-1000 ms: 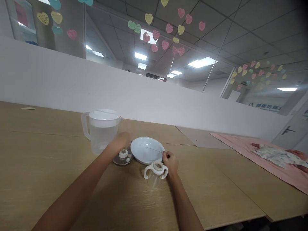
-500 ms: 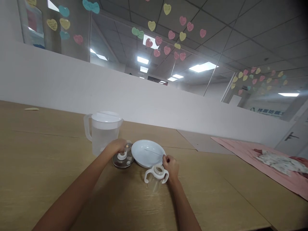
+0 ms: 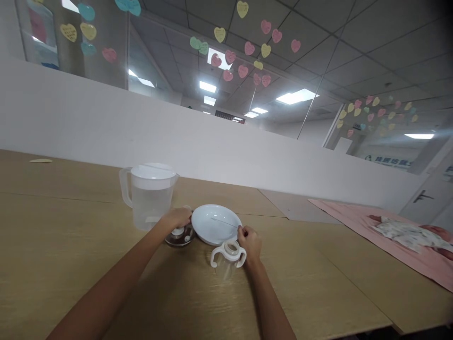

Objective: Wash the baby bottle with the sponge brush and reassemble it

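My right hand [image 3: 250, 240] pinches one end of a thin pale stick [image 3: 224, 222], which extends over the white bowl [image 3: 203, 231]. Just in front of that hand stands a clear baby bottle [image 3: 225, 270] with a white two-handled collar [image 3: 231, 254] and an uncovered mouth. My left hand [image 3: 179, 217] reaches over a small dark dish [image 3: 174, 243] left of the bowl. Its fingers are curled by the bowl's rim, and what they hold is hidden. A white ring-shaped bottle part [image 3: 178, 232] and a small pale piece [image 3: 187, 238] lie in the dish.
A lidded clear pitcher [image 3: 150, 203] with liquid stands behind my left forearm. Far right, a doll-like figure in patterned clothing [image 3: 406, 236] lies on a pink cloth [image 3: 357, 222]. A flat pale piece [image 3: 41, 160] lies at the back left. A white wall [image 3: 212, 141] bounds the table.
My left hand has shifted slightly right, toward the bowl's rim, and now covers the clear dome-shaped cap seen before. My right hand keeps its pinch on the stick. The view has turned slightly.
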A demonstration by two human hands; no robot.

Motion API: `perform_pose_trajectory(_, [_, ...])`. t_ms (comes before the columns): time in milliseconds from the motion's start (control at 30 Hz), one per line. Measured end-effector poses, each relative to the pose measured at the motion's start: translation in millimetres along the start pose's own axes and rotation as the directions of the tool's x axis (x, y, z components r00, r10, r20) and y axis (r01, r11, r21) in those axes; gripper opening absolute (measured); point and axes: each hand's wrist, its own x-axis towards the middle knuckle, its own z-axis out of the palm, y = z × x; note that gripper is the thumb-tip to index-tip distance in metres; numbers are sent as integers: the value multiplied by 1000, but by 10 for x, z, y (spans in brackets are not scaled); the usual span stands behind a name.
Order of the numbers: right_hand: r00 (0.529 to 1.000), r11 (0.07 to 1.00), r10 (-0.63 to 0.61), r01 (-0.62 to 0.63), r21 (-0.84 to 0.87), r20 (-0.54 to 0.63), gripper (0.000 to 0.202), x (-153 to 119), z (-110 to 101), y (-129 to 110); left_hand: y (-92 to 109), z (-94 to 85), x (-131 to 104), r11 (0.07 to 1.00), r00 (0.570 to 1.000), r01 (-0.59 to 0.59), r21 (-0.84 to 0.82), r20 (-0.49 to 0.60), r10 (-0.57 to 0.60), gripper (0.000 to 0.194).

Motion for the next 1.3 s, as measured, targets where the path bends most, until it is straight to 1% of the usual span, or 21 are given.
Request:
perform_pose_trajectory(133, [1000, 1000, -26, 26, 11, -4, 40, 2, 0, 7, -4, 147, 41, 998, 1000, -12, 54, -12, 13, 20])
perform_pose_trajectory(300, [1000, 1000, -23, 23, -13, -5, 41, 4, 9, 17, -49, 277, 97, 997, 997, 57, 57, -46, -54, 25])
perform_pose_trajectory(400, [1000, 1000, -9, 10, -16, 5, 40, 5, 12, 18, -82, 316, 124, 993, 992, 108, 39, -76, -104, 26])
perform_pose_trajectory(500, [1000, 1000, -6, 6, -3, 8, 39, 6, 11, 18, -83, 343, 139, 989, 985, 145, 24, -95, -142, 22])
perform_pose_trajectory(567, [1000, 1000, -2, 2, 6, 5, 39, 4, 9, 17, -69, 356, 141, 987, 982, 160, 17, -109, -157, 20])
perform_pose_trajectory(833, [1000, 1000, -11, 11, 27, -8, 39, -6, -5, 6, -27, 385, 122, 981, 970, 194, -12, -147, -194, 24])
perform_pose_trajectory(933, [999, 999, -15, 16, 30, -30, 41, -9, -6, 1, -47, 348, 124, 977, 966, 211, -3, -151, -209, 26])
perform_pose_trajectory(1000, [999, 999, -11, 13, 35, -47, 42, -12, -10, -4, -60, 285, 115, 978, 968, 211, 11, -145, -207, 27])
perform_pose_trajectory(1133, [996, 997, -10, 16, 72, -89, 42, -15, -24, -3, -43, 86, 47, 983, 979, 179, 53, -110, -172, 26])
perform_pose_trajectory(1233, [992, 993, 27, -12, 122, -122, 43, -10, -34, 8, 8, -75, -32, 983, 984, 166, 78, -83, -159, 27])
perform_pose_trajectory(1300, [987, 986, 32, -6, 165, -155, 45, -4, -39, 14, 48, -172, -86, 983, 985, 159, 88, -78, -153, 27])
